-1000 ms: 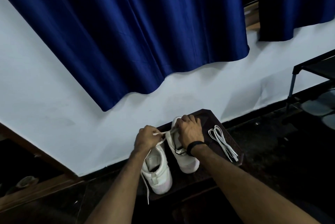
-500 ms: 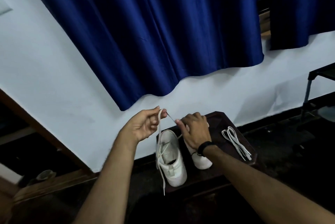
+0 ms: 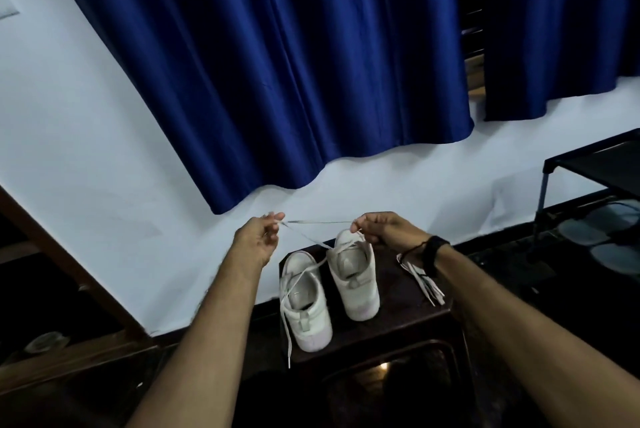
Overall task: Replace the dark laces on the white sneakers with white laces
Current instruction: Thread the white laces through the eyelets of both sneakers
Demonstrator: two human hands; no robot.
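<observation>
Two white sneakers stand heel-toward-me on a dark wooden stool (image 3: 398, 327): the left sneaker (image 3: 306, 309) nearer, the right sneaker (image 3: 356, 282) further back. A pale lace (image 3: 318, 221) is stretched taut between my hands above the shoes, and it runs down across both sneakers. My left hand (image 3: 258, 240) pinches one part of it, raised left of the shoes. My right hand (image 3: 384, 230) pinches the other part above the right sneaker. A loose end hangs off the left sneaker over the stool's front. A bundle of white laces (image 3: 424, 280) lies on the stool's right side, partly behind my right wrist.
A blue curtain (image 3: 277, 63) hangs on the white wall behind the stool. A dark metal rack (image 3: 588, 171) stands at the right with pale shoes (image 3: 602, 240) under it. Brown wooden trim (image 3: 69, 275) runs at the left. The floor is dark.
My hands have drawn apart, stretching the lace level between them. The right hand rose from the right sneaker's top. The camera also shifted, so the stool sits further right.
</observation>
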